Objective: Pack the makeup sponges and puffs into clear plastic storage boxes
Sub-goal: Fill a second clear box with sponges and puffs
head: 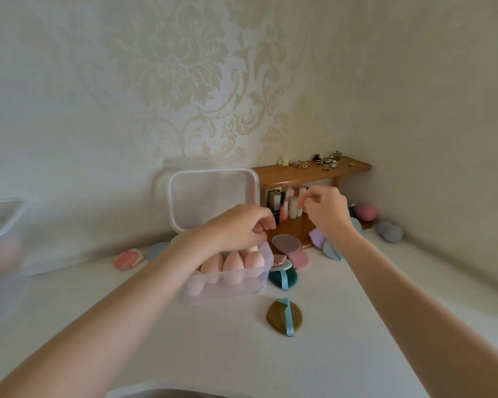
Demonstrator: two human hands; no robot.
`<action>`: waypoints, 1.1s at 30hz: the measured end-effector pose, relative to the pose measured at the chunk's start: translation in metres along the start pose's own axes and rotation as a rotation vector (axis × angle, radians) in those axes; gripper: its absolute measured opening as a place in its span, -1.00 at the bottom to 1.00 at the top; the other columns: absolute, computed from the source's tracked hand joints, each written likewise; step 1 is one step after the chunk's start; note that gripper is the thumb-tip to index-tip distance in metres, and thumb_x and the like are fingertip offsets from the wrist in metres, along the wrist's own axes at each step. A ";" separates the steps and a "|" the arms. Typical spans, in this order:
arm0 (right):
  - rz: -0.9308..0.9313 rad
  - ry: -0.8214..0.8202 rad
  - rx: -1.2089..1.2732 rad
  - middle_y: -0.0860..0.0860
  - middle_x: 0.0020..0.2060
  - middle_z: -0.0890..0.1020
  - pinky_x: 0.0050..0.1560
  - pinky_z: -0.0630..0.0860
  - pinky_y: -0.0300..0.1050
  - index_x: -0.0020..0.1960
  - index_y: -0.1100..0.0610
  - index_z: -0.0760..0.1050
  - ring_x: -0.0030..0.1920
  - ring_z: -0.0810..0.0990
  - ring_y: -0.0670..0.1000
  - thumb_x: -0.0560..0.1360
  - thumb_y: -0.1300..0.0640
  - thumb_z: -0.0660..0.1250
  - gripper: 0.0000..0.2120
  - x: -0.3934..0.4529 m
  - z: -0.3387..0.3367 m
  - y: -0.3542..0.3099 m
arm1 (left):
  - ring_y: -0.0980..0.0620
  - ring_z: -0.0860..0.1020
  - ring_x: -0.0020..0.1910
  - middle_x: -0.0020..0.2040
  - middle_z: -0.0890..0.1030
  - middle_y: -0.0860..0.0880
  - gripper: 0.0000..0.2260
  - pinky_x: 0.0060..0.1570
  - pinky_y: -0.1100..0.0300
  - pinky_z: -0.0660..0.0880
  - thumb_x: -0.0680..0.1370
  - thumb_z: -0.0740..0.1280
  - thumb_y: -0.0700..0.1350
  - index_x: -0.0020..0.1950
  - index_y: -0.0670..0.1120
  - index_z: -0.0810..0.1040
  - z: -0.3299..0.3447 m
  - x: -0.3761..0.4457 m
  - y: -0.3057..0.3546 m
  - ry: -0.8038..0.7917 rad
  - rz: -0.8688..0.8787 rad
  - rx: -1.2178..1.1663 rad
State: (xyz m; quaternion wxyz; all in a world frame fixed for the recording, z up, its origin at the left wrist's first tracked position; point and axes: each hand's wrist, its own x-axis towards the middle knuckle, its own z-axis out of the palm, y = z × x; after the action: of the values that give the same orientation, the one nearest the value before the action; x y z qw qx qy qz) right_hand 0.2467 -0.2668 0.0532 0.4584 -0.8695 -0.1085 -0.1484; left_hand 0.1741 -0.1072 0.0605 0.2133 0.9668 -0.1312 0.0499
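Bare forearms reach over the white table [270, 354] to a clear plastic storage box [227, 282] packed with pink egg-shaped sponges [232, 267]. Left hand [239, 228] pinches the upright lid [213, 196]; right hand [325, 211] hovers beside the box, fingers curled, apparently empty. Lowering the lid squarely should seat its corners. Puffs [284, 315] lie just beside the box.

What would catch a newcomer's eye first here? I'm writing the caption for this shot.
Mid-frame, a clear box packed with pink egg-shaped sponges, its lid standing upright behind it. The left hand and right hand hover above the box. In front lies an olive puff with a blue ribbon.
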 end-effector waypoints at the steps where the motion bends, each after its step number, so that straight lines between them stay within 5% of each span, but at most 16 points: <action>1: 0.041 0.078 -0.076 0.09 -0.06 0.61 -0.08 0.48 -0.11 0.01 0.22 0.60 -0.07 0.55 0.06 0.54 0.29 0.16 -0.77 0.004 -0.007 0.013 | 0.10 0.52 0.12 0.17 0.56 0.01 -0.74 0.04 0.32 0.41 0.53 0.25 -0.24 0.21 -0.09 0.51 0.004 0.008 0.007 -0.018 0.024 -0.003; 5: 0.284 0.027 -0.465 0.22 0.30 0.40 0.31 0.30 0.02 0.29 0.21 0.44 0.33 0.31 0.25 0.51 0.24 0.19 -0.64 0.017 -0.033 0.072 | 0.07 0.52 0.15 0.20 0.55 -0.04 -0.75 0.12 0.25 0.48 0.55 0.25 -0.23 0.23 -0.10 0.49 0.023 0.039 0.029 -0.083 0.093 0.023; 9: 0.464 -0.046 -0.589 0.17 0.44 0.17 0.44 0.12 0.05 0.38 0.24 0.30 0.45 0.10 0.22 0.51 0.22 0.22 -0.55 0.018 -0.046 0.109 | 0.06 0.52 0.16 0.21 0.54 -0.06 -0.76 0.05 0.30 0.46 0.56 0.24 -0.22 0.22 -0.10 0.49 0.038 0.058 0.041 -0.125 0.112 0.043; 18: 0.262 0.075 -0.720 0.28 0.26 0.30 0.20 0.41 0.02 0.34 0.24 0.21 0.24 0.35 0.26 0.49 0.37 0.23 -0.55 0.025 -0.044 0.131 | 0.07 0.54 0.13 0.20 0.55 -0.05 -0.75 0.08 0.27 0.48 0.56 0.23 -0.23 0.22 -0.10 0.50 0.049 0.068 0.036 -0.149 0.099 0.074; 23: 0.335 -0.018 -0.647 0.22 0.16 0.48 0.00 0.49 0.00 0.34 0.17 0.29 0.13 0.53 0.21 0.50 0.28 0.29 -0.57 0.024 -0.048 0.120 | 0.09 0.55 0.10 0.17 0.57 -0.03 -0.78 0.11 0.23 0.50 0.56 0.23 -0.23 0.17 -0.09 0.53 0.038 0.056 0.028 -0.076 0.104 0.035; 27: 0.149 0.079 -0.336 0.12 0.02 0.53 -0.13 0.47 -0.02 0.22 0.16 0.34 0.00 0.53 0.14 0.48 0.18 0.32 -0.65 0.026 -0.051 0.062 | 0.13 0.53 0.05 0.12 0.59 0.01 -0.78 0.03 0.34 0.47 0.55 0.25 -0.24 0.15 -0.08 0.56 0.018 0.039 0.012 -0.011 0.059 -0.030; 30: 0.058 -0.170 0.078 0.06 -0.13 0.56 -0.18 0.60 -0.15 0.18 0.15 0.39 -0.22 0.59 0.04 0.45 0.13 0.41 -0.65 0.023 -0.038 0.007 | 0.09 0.53 0.00 0.07 0.61 -0.01 -0.82 0.00 0.31 0.46 0.54 0.27 -0.22 0.08 -0.05 0.59 0.005 0.024 -0.003 0.028 -0.015 -0.063; 33: 0.076 -0.479 0.470 0.14 -0.07 0.57 -0.20 0.64 -0.22 0.17 0.20 0.44 -0.25 0.62 0.03 0.44 0.21 0.41 -0.68 0.007 -0.020 -0.036 | 0.12 0.56 -0.12 -0.10 0.62 0.06 -0.91 -0.06 0.31 0.48 0.52 0.31 -0.15 -0.06 0.00 0.59 -0.008 0.002 -0.021 0.022 -0.094 -0.082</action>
State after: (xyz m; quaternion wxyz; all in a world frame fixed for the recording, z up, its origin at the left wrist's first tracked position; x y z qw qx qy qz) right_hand 0.2388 -0.2636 0.0941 0.6131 -0.7536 -0.2120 0.1061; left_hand 0.1819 -0.0863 0.0595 0.2563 0.9618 -0.0855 0.0451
